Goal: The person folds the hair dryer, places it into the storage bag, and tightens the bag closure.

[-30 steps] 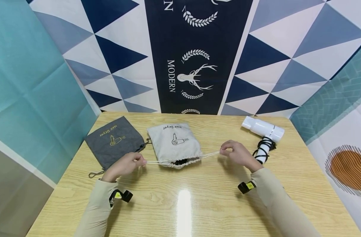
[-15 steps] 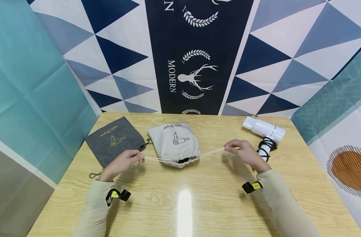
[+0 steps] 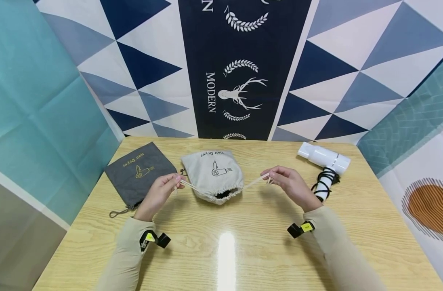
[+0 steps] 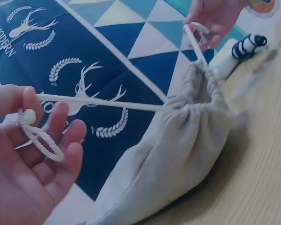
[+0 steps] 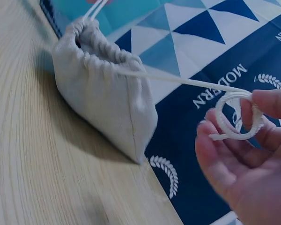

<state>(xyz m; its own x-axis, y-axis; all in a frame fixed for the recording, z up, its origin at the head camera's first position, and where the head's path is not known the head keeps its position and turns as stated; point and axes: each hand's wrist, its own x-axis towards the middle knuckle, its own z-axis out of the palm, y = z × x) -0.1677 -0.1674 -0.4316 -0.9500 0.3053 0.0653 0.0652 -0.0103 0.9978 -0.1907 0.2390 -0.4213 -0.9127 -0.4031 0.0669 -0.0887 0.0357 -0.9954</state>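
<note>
A light grey drawstring bag point(image 3: 215, 176) printed "Hair Dryer" lies mid-table, its gathered mouth toward me and partly open, dark inside. My left hand point(image 3: 162, 190) pinches the white drawstring point(image 4: 103, 102) on the bag's left between thumb and index finger; a knotted loop hangs over the other fingers. On the right side, my right hand point(image 3: 289, 185) pinches the opposite drawstring point(image 5: 187, 82), with a cord loop around the fingertips. Both cords run taut to the bag's mouth. What fills the bag is hidden.
A dark grey "Hair Dryer" bag point(image 3: 143, 171) lies flat at the left, its cord loop near the table's left side. At the right rests a white hair dryer point(image 3: 324, 159), black cord wound round its handle. A patterned backdrop point(image 3: 236, 72) stands behind the wooden table point(image 3: 192, 258).
The bag's mouth has drawn narrower while the hands pulled the cords. Lately both hands have come slightly inward and lifted, and the bag's front edge has risen a little.
</note>
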